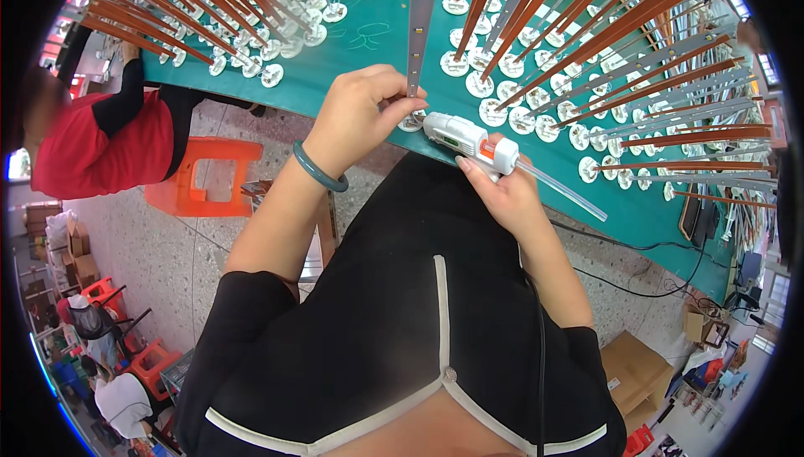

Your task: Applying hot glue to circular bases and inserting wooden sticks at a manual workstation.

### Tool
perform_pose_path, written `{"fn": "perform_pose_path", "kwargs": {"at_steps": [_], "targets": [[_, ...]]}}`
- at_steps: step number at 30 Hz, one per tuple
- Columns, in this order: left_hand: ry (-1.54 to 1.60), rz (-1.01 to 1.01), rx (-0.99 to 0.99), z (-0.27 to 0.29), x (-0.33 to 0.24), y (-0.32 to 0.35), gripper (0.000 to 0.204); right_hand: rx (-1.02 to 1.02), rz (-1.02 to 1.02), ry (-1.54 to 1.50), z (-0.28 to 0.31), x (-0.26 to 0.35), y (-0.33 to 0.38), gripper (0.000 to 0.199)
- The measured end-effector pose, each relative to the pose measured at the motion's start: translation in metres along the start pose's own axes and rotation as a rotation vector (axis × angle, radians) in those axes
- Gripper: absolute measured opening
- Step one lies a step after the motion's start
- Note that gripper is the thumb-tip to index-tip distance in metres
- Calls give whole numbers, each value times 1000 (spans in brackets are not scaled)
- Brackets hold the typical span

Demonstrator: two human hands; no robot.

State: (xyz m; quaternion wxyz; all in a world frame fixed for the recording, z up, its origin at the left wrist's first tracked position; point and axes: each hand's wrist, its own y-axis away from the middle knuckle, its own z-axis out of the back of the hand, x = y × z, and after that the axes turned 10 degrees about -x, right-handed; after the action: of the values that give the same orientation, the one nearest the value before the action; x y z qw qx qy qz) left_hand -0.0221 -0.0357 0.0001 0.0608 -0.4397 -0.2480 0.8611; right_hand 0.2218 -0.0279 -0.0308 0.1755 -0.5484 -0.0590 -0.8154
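Smooth green worktop [368,46] across the far side, crowded with long flat strips, grey and copper-brown, each rising from a small white round base. Orange plastic stool [205,174] on the speckled floor at left, beside a person in a red top [92,143]. One grey strip [421,13] standing upright at the near edge of the worktop, pinched near its foot by the left hand [362,118], fingers closed around it above a white disc [411,121]. White glue gun [471,140] with clear stick, gripped in the closed right hand [502,193], nozzle just beside that disc.
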Motion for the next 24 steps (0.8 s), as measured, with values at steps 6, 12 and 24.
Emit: {"fn": "perform_pose_path", "kwargs": {"at_steps": [6, 12, 24], "targets": [[-5, 15, 8, -1, -2, 1, 13, 8, -7, -12, 2, -1, 0, 23], [-13, 13, -20, 1, -2, 0, 12, -19, 17, -29, 1, -3, 0, 22], [-37, -27, 117, 6, -9, -4, 10, -26, -96, -126, 2, -10, 4, 23]]}}
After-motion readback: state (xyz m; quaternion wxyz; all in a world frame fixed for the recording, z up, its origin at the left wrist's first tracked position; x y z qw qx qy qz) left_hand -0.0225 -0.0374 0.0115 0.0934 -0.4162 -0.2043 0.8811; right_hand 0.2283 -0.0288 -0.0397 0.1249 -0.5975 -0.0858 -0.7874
